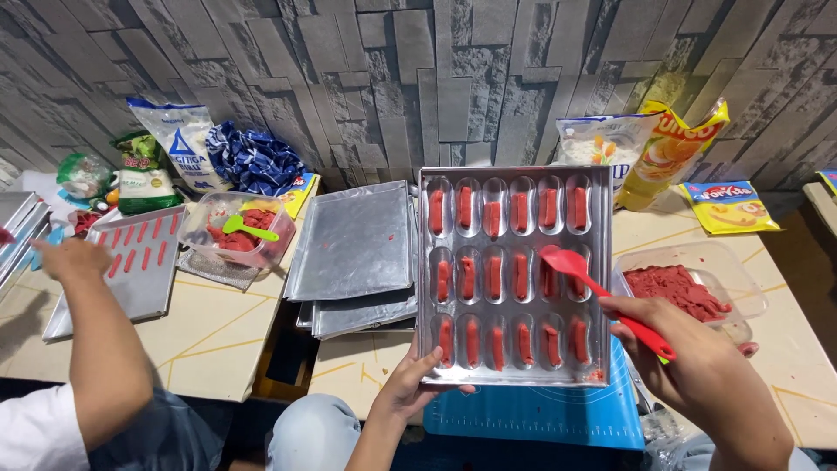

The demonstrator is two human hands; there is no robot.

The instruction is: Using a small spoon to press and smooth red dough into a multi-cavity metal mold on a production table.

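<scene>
A metal mould tray (514, 179) with three rows of oblong cavities is tilted up in front of me, each cavity holding a strip of red dough (494, 277). My left hand (411, 388) grips its lower left corner from below. My right hand (693, 353) holds a red spatula (575, 266) whose blade rests on a cavity in the middle row, right side. A clear tub of red dough (689, 292) sits just right of the tray. A blue mat (532, 414) lies under it.
Another person's arm (91, 331) reaches to a flat tray with red strips (131, 262) at left. Nearby are a tub with a green spatula (244, 228), stacked flat trays (353, 244), flour bags (179, 139), a yellow pouch (684, 144) and a yellow sachet (728, 205).
</scene>
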